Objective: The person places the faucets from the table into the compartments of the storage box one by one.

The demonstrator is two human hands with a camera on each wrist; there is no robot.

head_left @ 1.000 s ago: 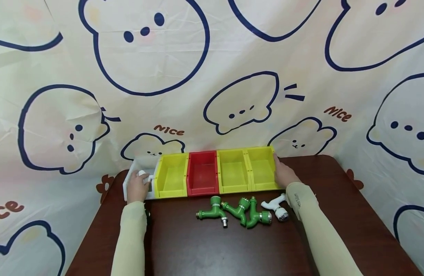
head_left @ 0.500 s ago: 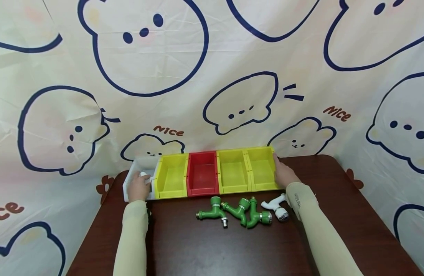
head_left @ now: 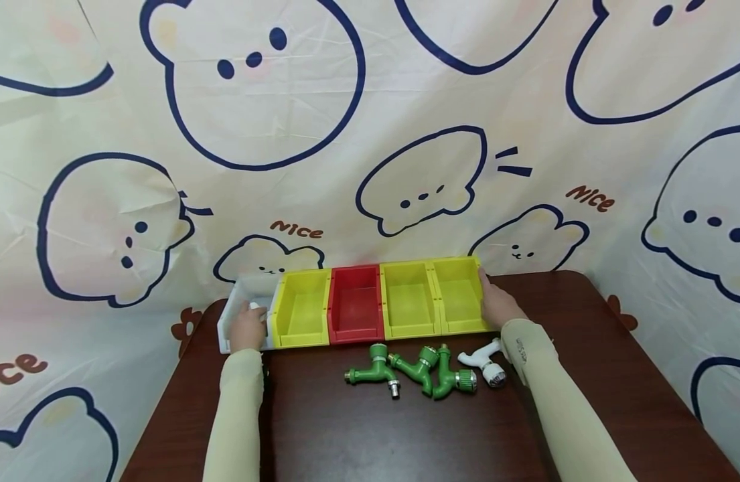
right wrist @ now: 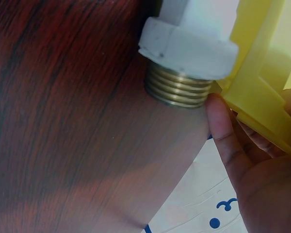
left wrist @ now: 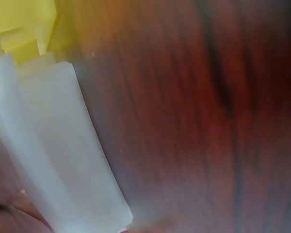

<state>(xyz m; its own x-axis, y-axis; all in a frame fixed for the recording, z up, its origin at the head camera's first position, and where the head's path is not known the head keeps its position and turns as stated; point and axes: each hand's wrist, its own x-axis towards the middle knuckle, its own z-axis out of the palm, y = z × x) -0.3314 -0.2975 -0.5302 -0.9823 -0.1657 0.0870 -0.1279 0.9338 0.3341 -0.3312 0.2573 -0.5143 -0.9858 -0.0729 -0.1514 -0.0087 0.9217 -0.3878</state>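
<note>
Cloth (head_left: 255, 120) with navy bear outlines hung behind the desk (head_left: 406, 442). Along the desk's back edge, starting near its back left corner, ran a white bin (head_left: 226, 328), a yellow bin (head_left: 303, 304), a red bin (head_left: 355, 304), a second yellow bin (head_left: 409, 304) and an end bin (head_left: 457, 288), also yellow. The right hand (head_left: 502, 306) gripped the end bin's outer wall between thumb and fingers. The left hand (head_left: 247, 328) was inside the white bin, at a mostly hidden white piece (head_left: 254, 306); whether it gripped that could not be told. Nearer the front edge than the bins lay three green taps (head_left: 376, 373), then a white tap (head_left: 484, 361) just beside the right sleeve (head_left: 562, 395).
</note>
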